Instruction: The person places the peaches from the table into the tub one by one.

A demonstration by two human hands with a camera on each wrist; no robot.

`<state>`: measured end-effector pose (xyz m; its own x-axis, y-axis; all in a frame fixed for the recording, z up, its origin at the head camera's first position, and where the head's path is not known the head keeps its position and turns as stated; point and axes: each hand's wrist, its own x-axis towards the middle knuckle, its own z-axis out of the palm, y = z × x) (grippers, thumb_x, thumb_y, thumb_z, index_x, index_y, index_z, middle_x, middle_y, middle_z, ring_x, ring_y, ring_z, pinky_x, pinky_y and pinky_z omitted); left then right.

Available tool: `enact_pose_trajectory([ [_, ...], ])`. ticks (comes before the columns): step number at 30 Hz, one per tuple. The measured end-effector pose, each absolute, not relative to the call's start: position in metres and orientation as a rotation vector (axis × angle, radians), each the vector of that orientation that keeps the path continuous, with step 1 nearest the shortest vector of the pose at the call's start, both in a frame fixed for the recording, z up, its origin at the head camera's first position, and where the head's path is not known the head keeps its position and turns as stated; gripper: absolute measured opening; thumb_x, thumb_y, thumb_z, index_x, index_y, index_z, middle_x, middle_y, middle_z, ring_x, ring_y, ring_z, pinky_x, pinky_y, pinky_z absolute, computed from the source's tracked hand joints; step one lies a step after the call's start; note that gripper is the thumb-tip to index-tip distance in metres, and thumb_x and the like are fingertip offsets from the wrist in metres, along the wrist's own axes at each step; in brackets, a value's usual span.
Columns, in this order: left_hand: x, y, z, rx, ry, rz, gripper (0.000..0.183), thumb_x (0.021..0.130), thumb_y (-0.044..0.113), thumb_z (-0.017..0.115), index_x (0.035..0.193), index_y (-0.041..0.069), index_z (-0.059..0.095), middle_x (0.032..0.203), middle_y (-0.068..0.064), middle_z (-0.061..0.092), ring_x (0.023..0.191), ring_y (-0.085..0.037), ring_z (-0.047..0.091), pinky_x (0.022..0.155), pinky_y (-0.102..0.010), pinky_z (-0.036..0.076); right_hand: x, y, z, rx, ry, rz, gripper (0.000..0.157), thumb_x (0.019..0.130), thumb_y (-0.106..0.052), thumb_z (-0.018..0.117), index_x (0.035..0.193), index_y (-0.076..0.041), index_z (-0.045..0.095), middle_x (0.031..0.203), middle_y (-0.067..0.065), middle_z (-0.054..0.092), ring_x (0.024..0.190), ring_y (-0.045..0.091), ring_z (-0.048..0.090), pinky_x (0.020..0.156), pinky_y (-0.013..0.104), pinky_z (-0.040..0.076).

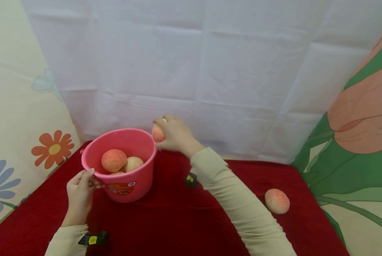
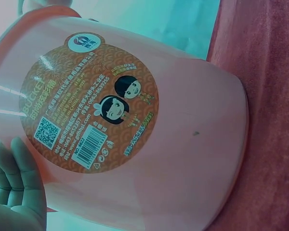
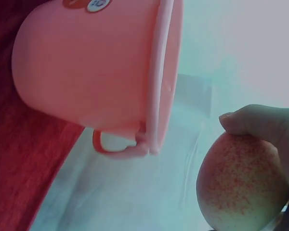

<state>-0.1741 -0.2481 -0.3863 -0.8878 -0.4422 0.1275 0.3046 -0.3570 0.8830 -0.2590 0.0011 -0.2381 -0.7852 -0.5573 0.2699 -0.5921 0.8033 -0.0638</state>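
A pink plastic bucket [image 1: 139, 181] stands on the red cloth, left of the middle in the head view. Inside it lie a reddish peach [image 1: 113, 160] and a paler peach [image 1: 133, 164], with part of another beneath. My left hand [image 1: 80, 190] grips the near left rim, thumb on top. In the left wrist view the bucket's round label [image 2: 91, 103] faces the camera. Beside the far right rim, my right hand [image 1: 175, 135] holds a peach [image 1: 158, 133] in the air. The right wrist view shows that peach [image 3: 241, 185] under the thumb, apart from the bucket [image 3: 86, 62].
Another peach [image 1: 277, 201] lies at the right on the red cloth [image 1: 175, 220]. White fabric [image 1: 178, 64] hangs behind, with flower-printed panels to the left and right. A handle loop [image 3: 115, 149] sticks out below the bucket's rim in the right wrist view.
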Motion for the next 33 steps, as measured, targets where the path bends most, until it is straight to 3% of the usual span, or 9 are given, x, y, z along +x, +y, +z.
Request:
enact_pose_trajectory([
  [13, -0.171, -0.249, -0.385, 0.192, -1.451, -2.247, 0.034, 0.092, 0.012, 0.052, 0.059, 0.009, 0.055, 0.052, -0.001, 0.053, 0.043, -0.01, 0.052, 0.046, -0.02, 0.05, -0.252, -0.032, -0.24, 0.96, -2.736, 0.176, 0.069, 0.073, -0.04, 0.071, 0.134, -0.021, 0.043, 0.126, 0.006, 0.044, 0.111, 0.022, 0.046, 0.085, 0.036, 0.044],
  [23, -0.17, -0.25, -0.384, 0.196, -1.443, -2.244, 0.034, 0.092, 0.013, 0.052, 0.059, 0.009, 0.055, 0.052, -0.001, 0.053, 0.043, -0.009, 0.052, 0.046, -0.02, 0.05, -0.244, -0.052, -0.243, 0.999, -2.764, 0.163, 0.067, 0.075, -0.041, 0.069, 0.133, -0.025, 0.041, 0.126, 0.002, 0.043, 0.109, 0.019, 0.044, 0.078, 0.033, 0.047],
  [33, -0.172, -0.25, -0.388, 0.181, -1.456, -2.231, 0.034, 0.092, 0.013, 0.053, 0.058, 0.009, 0.054, 0.051, -0.001, 0.053, 0.043, -0.009, 0.053, 0.045, -0.021, 0.05, -0.242, -0.064, -0.253, 1.044, -2.769, 0.211, 0.073, 0.073, -0.041, 0.071, 0.136, -0.023, 0.039, 0.125, 0.002, 0.042, 0.11, 0.016, 0.043, 0.082, 0.03, 0.045],
])
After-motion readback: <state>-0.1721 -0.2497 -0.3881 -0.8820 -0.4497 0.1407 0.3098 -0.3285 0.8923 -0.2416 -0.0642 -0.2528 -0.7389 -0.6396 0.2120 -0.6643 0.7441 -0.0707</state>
